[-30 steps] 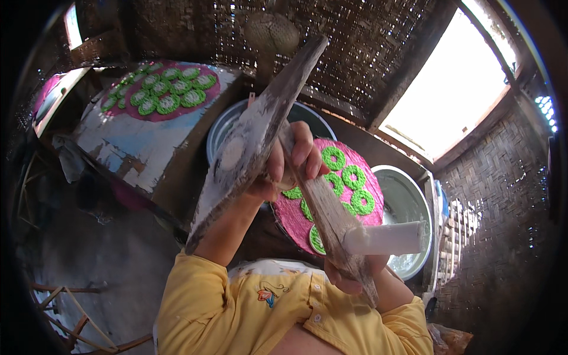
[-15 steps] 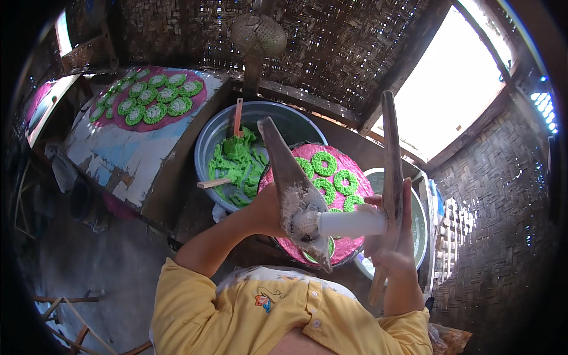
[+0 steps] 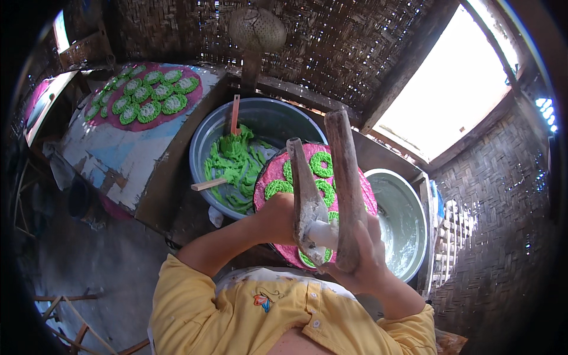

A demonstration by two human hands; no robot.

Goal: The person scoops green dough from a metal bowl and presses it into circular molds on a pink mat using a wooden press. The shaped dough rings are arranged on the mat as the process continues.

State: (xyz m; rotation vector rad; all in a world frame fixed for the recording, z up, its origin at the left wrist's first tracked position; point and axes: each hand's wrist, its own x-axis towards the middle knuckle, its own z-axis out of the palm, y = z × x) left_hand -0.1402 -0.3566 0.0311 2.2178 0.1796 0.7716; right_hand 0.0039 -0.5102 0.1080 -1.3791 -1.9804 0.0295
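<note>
Low over a round pink sheet (image 3: 362, 195) dotted with green rings (image 3: 320, 164), I hold a wooden press made of two weathered bars, with a white cylinder (image 3: 321, 235) between their lower parts. My left hand (image 3: 275, 216) is closed on the crusted left bar (image 3: 305, 183), its fingers mostly hidden behind it. My right hand (image 3: 368, 257) wraps round the larger right bar (image 3: 344, 171), thumb and fingers along its lower half. Both bars stand roughly parallel, hiding part of the sheet and rings.
A blue basin (image 3: 200, 142) of green dough (image 3: 231, 165) with two sticks is behind left; a pale basin (image 3: 408, 213) of liquid stands right. On a peeling board (image 3: 106, 157) at left lies another pink round (image 3: 142, 124) with green-white pieces. A woven wall and bright window (image 3: 438, 83) surround the bench.
The left bar has swung from a raised slant to nearly upright. Over the last half second the right bar moved left, the bars closed together and less of the white cylinder shows between them.
</note>
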